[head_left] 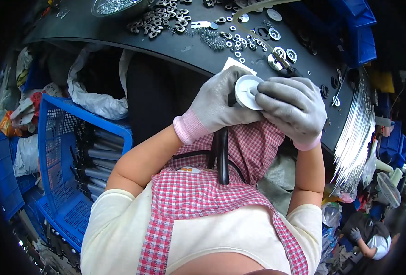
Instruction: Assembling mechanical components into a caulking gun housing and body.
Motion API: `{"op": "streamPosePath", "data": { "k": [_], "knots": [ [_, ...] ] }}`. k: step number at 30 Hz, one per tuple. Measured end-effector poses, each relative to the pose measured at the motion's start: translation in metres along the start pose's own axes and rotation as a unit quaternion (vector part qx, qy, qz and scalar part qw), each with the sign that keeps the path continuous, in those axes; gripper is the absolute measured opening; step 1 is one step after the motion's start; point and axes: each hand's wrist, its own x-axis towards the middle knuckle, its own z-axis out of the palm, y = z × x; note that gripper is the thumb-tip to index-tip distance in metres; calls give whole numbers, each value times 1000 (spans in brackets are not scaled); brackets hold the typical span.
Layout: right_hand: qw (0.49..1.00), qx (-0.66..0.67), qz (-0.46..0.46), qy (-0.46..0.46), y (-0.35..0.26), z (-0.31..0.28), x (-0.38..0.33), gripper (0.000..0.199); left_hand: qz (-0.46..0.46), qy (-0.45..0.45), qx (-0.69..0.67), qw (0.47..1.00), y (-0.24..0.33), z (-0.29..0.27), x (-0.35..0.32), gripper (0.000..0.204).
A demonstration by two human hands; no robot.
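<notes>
Clamping the disc (244,89) from its left, the left hand (226,98) faces the right hand (297,107), whose fingers bunch opposite, grip unclear; a tube (222,158) points bodyward below them.

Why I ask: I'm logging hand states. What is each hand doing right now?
Left hand: closed, holding the white disc.
Right hand: curled over the disc's right side; whether it pinches anything cannot be told.

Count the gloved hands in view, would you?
3: the person's left hand and right hand, both at the white disc near the middle, and a co-worker's hand at the lower right. Others may be hidden.
</notes>
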Motion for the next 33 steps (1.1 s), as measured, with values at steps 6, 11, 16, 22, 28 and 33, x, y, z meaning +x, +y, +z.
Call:
{"op": "streamPosePath", "data": {
  "k": [6,11,16,22,28,33],
  "knots": [
    [998,-49,-2,-33,-14,3,-8,30,38,-4,-56,998,-9,2,-2,63],
    [986,87,129,64,9,8,-11,20,9,-29,-55,998,-6,-2,-5,58],
    [920,-48,386,-50,52,61,-28,20,69,1,13,997,-10,5,-2,56],
    [869,-121,447,-176,44,91,8,29,79,34,23,996,-15,9,-6,55],
    [892,42,440,-94,62,72,9,28,192,57,52,978,-29,8,6,56],
    [932,21,358,-53,70,64,-3,26,129,10,61,990,-19,5,-2,60]
  ]
}}
